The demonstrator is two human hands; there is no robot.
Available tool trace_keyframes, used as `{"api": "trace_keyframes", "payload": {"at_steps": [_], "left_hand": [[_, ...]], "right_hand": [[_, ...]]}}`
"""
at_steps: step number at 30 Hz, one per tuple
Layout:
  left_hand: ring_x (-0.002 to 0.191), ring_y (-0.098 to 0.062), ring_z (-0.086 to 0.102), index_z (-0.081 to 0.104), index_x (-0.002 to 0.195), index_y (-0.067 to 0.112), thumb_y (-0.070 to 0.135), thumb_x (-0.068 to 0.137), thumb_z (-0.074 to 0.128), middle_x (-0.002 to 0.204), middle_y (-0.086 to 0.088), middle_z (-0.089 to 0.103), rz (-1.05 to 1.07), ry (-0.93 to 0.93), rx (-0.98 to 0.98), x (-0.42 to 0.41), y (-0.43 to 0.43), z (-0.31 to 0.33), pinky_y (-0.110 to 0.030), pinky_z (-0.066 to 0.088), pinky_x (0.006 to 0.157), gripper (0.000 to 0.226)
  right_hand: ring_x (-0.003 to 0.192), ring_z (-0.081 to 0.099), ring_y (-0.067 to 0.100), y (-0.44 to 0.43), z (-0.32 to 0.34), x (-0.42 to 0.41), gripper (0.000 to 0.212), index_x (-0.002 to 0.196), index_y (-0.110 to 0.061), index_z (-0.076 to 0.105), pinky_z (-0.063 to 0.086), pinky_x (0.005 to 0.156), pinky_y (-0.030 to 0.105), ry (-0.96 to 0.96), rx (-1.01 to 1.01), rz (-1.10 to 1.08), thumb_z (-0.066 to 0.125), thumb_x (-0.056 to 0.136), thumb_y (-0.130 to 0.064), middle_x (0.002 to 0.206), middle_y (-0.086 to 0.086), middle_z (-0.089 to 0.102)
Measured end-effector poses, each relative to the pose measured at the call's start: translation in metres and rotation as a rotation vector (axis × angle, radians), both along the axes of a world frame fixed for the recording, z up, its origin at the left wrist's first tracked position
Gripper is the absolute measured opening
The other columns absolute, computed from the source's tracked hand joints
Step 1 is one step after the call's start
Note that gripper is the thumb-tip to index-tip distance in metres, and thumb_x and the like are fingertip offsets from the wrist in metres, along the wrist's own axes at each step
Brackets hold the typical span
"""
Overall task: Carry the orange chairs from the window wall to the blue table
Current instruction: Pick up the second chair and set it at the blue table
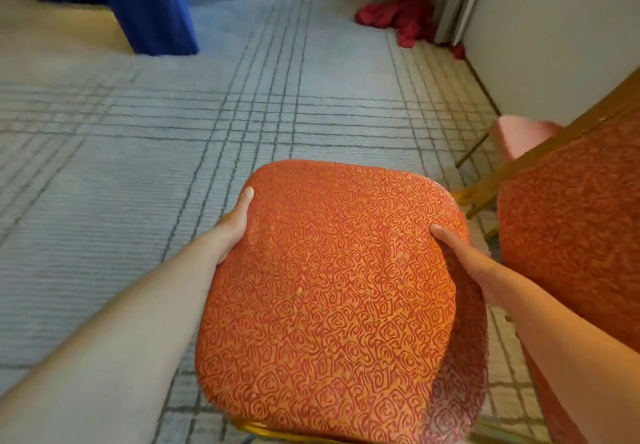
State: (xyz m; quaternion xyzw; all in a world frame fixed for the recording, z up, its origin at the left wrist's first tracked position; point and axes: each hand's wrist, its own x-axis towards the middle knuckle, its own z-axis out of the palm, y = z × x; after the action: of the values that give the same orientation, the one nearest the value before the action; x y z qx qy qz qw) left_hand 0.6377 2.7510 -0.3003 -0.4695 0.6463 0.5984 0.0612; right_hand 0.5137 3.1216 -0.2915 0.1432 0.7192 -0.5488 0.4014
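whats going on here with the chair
A person grips an orange chair by its sides, left hand on the left edge, right hand on the right. The blue table is ahead across the carpet, not yet reached. A second chair is close on the right.

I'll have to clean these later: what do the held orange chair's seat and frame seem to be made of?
The seat looks like matte woven upholstery fabric, showing a red swirl pattern on orange. The frame seems gold-painted metal, judging by its smooth sheen, though little shows.
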Motion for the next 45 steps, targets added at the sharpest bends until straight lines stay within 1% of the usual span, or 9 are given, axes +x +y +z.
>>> {"api": "trace_keyframes", "payload": {"at_steps": [4, 7, 17, 22, 24, 29, 37, 43, 45], "left_hand": [[0.105, -0.031, 0.061, 0.055, 0.133, 0.019, 0.084, 0.078, 0.029, 0.123, -0.018, 0.062, 0.005, -0.007, 0.016, 0.030, -0.013, 0.009, -0.043, 0.047, 0.094, 0.089], [0.108, -0.032, 0.060, 0.057, 0.130, 0.015, 0.089, 0.071, 0.029, 0.123, -0.019, 0.061, 0.051, -0.032, -0.024, 0.046, -0.021, 0.011, -0.046, 0.045, 0.098, 0.099], [0.120, -0.033, 0.053, 0.056, 0.132, 0.012, 0.093, 0.066, 0.026, 0.133, -0.019, 0.055, 0.119, 0.014, -0.180, 0.066, -0.047, 0.019, -0.041, 0.040, 0.104, 0.108], [0.125, -0.032, 0.048, 0.054, 0.134, 0.012, 0.090, 0.071, 0.026, 0.138, -0.019, 0.051, 0.137, 0.033, -0.225, 0.059, -0.061, 0.030, -0.043, 0.036, 0.108, 0.104], [0.126, -0.033, 0.048, 0.054, 0.134, 0.012, 0.091, 0.070, 0.025, 0.138, -0.019, 0.051, 0.129, 0.013, -0.232, 0.050, -0.066, 0.030, -0.044, 0.036, 0.108, 0.105], [0.124, -0.034, 0.050, 0.052, 0.136, 0.013, 0.091, 0.070, 0.025, 0.137, -0.019, 0.051, 0.110, -0.009, -0.202, 0.019, -0.071, 0.023, -0.046, 0.037, 0.107, 0.105], [0.128, -0.033, 0.046, 0.050, 0.137, 0.012, 0.093, 0.067, 0.023, 0.141, -0.019, 0.047, 0.144, -0.047, -0.226, -0.080, -0.098, -0.004, -0.043, 0.035, 0.109, 0.110], [0.128, -0.033, 0.046, 0.051, 0.136, 0.010, 0.097, 0.062, 0.019, 0.140, -0.020, 0.048, 0.145, -0.043, -0.214, -0.206, -0.127, -0.001, -0.045, 0.033, 0.110, 0.118], [0.128, -0.034, 0.046, 0.049, 0.136, 0.009, 0.097, 0.062, 0.020, 0.140, -0.021, 0.047, 0.181, -0.054, -0.210, -0.242, -0.136, 0.002, -0.045, 0.033, 0.110, 0.119]], "right_hand": [[0.095, 0.071, 0.031, -0.019, -0.001, 0.024, 0.060, 0.123, -0.017, 0.066, 0.054, 0.092, 0.042, 0.063, 0.008, 0.019, 0.065, 0.080, -0.059, 0.106, 0.012, 0.074], [0.102, 0.069, 0.030, -0.031, -0.001, 0.034, 0.068, 0.128, -0.018, 0.063, 0.048, 0.102, 0.046, 0.117, 0.001, 0.013, 0.069, 0.075, -0.060, 0.110, 0.010, 0.073], [0.098, 0.070, 0.028, -0.058, 0.001, 0.043, 0.066, 0.121, -0.018, 0.067, 0.050, 0.100, 0.045, 0.237, -0.078, -0.007, 0.073, 0.071, -0.060, 0.104, 0.007, 0.075], [0.077, 0.075, 0.021, -0.073, 0.008, 0.031, 0.044, 0.108, -0.021, 0.069, 0.054, 0.067, 0.029, 0.234, -0.140, 0.008, 0.069, 0.080, -0.055, 0.090, 0.003, 0.077], [0.074, 0.074, 0.019, -0.077, 0.007, 0.023, 0.041, 0.106, -0.022, 0.069, 0.053, 0.064, 0.028, 0.245, -0.142, 0.000, 0.069, 0.081, -0.055, 0.087, 0.002, 0.077], [0.092, 0.072, 0.029, -0.081, 0.002, -0.007, 0.064, 0.116, -0.018, 0.068, 0.053, 0.092, 0.043, 0.232, -0.045, 0.023, 0.073, 0.071, -0.063, 0.098, 0.008, 0.076], [0.097, 0.070, 0.030, -0.117, -0.015, -0.116, 0.070, 0.121, -0.019, 0.067, 0.051, 0.095, 0.043, 0.173, -0.043, 0.067, 0.069, 0.070, -0.066, 0.103, 0.008, 0.075], [0.092, 0.073, 0.027, -0.150, 0.002, -0.253, 0.078, 0.122, -0.019, 0.067, 0.054, 0.082, 0.035, 0.181, -0.032, 0.105, 0.070, 0.062, -0.069, 0.101, 0.006, 0.076], [0.096, 0.071, 0.028, -0.159, 0.004, -0.292, 0.088, 0.124, -0.020, 0.066, 0.053, 0.090, 0.039, 0.186, -0.021, 0.118, 0.072, 0.054, -0.073, 0.105, 0.006, 0.075]]}}
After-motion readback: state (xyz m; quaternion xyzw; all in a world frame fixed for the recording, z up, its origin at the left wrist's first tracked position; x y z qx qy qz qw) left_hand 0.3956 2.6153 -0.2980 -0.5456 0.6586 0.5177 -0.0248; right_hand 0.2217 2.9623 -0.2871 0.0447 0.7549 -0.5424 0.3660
